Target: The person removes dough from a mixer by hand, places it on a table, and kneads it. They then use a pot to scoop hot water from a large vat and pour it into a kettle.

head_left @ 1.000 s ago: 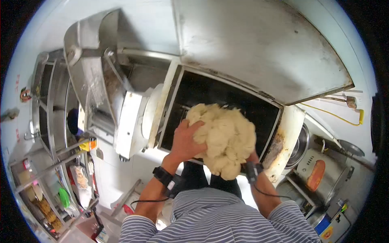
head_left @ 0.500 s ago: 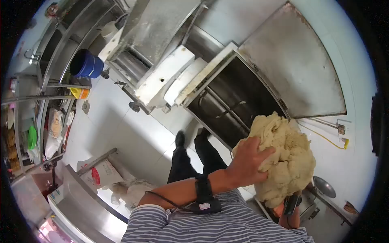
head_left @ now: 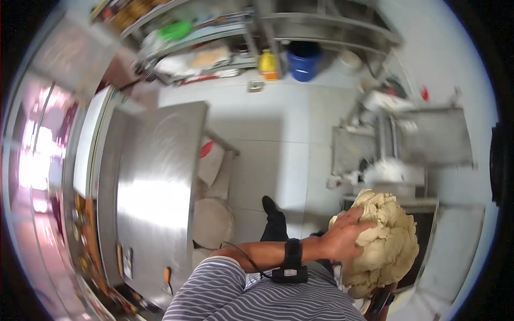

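Note:
A big, lumpy mass of pale dough [head_left: 383,243] is carried against the front of my body at the lower right. My left hand [head_left: 345,235] presses on its near left side, fingers spread and gripping the surface. From below, my right hand [head_left: 383,299] bears the dough; its fingers are mostly hidden under the mass, and only part of the wrist with a dark band shows. Behind the dough lies the dark opening of a metal mixer tub [head_left: 425,227].
A steel worktable [head_left: 155,150] with tools near its lower end stands on the left. Beside it are a round board [head_left: 213,222] and a sack. A dough-rolling machine [head_left: 388,144] stands right. Along the back are shelves, a blue bucket [head_left: 303,61] and a yellow jug [head_left: 268,65].
My view and body have turned left, away from the mixer tub and toward the steel worktable. The dough has come along in both hands.

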Demonstrator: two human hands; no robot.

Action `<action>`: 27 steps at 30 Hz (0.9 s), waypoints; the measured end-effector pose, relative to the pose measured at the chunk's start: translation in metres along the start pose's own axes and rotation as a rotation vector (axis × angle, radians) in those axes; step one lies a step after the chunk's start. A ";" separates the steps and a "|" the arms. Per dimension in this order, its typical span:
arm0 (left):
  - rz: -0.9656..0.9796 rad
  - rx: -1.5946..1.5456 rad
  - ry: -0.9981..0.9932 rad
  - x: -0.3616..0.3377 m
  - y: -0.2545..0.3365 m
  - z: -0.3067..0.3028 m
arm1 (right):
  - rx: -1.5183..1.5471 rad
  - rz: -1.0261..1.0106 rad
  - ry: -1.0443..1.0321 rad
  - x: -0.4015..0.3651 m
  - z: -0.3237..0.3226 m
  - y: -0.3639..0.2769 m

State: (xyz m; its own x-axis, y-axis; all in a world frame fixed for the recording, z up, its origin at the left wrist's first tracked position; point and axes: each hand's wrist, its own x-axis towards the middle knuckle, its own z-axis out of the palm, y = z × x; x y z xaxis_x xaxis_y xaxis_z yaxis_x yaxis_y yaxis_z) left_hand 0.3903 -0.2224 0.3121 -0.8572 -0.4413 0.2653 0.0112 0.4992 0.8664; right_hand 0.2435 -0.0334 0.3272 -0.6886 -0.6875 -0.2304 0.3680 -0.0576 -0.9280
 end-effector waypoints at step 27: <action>-0.808 0.674 1.255 -0.323 -0.210 -0.505 | -0.895 -1.181 -1.698 0.074 0.886 0.175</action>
State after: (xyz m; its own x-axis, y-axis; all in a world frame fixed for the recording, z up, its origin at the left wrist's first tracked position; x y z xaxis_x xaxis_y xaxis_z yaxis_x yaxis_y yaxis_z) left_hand 0.9254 -0.5614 0.2580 0.4060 -0.8596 0.3103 -0.7078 -0.0809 0.7018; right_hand 0.8103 -0.7359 0.4073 0.8647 -0.4165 0.2809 -0.2975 -0.8751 -0.3817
